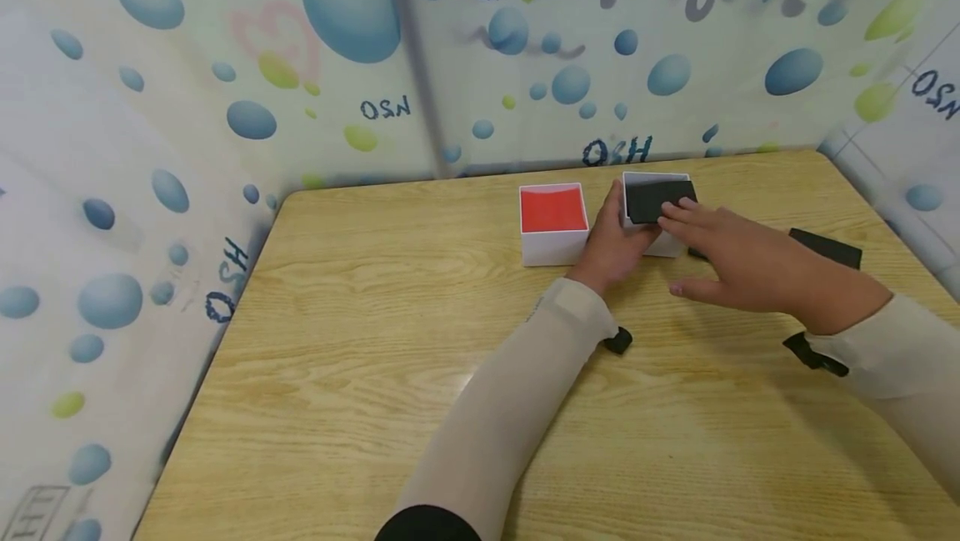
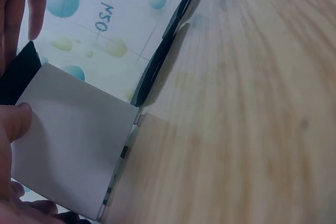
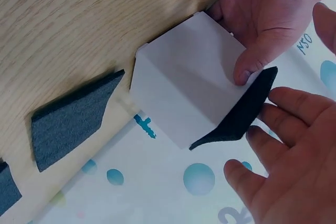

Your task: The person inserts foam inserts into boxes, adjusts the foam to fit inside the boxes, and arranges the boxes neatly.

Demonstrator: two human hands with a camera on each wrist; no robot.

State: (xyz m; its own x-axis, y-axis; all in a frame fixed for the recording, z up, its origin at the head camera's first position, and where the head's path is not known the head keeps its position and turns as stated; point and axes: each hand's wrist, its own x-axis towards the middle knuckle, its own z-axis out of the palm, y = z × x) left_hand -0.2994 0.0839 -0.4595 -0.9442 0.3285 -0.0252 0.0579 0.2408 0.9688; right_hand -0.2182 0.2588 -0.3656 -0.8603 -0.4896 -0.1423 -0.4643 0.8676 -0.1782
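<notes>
A white box [image 1: 663, 241] stands at the far middle of the wooden table [image 1: 420, 341], with a black foam sheet [image 1: 658, 199] lying tilted across its open top. My left hand [image 1: 611, 245] grips the box from its left side; its thumb [image 3: 244, 72] presses the white wall [image 3: 189, 77]. My right hand [image 1: 727, 262] reaches over with straight fingers, the fingertips [image 1: 675, 212] resting on the foam sheet [image 3: 239, 114]. The left wrist view shows the box wall [image 2: 73, 140] close up and a corner of the foam [image 2: 18, 74].
A second white box with a red lining [image 1: 553, 220] stands just left of my left hand. Loose black foam pieces [image 1: 825, 247] lie on the table to the right, also seen as foam pieces [image 3: 68, 121]. Bubble-patterned walls [image 1: 225, 107] close in the table on three sides.
</notes>
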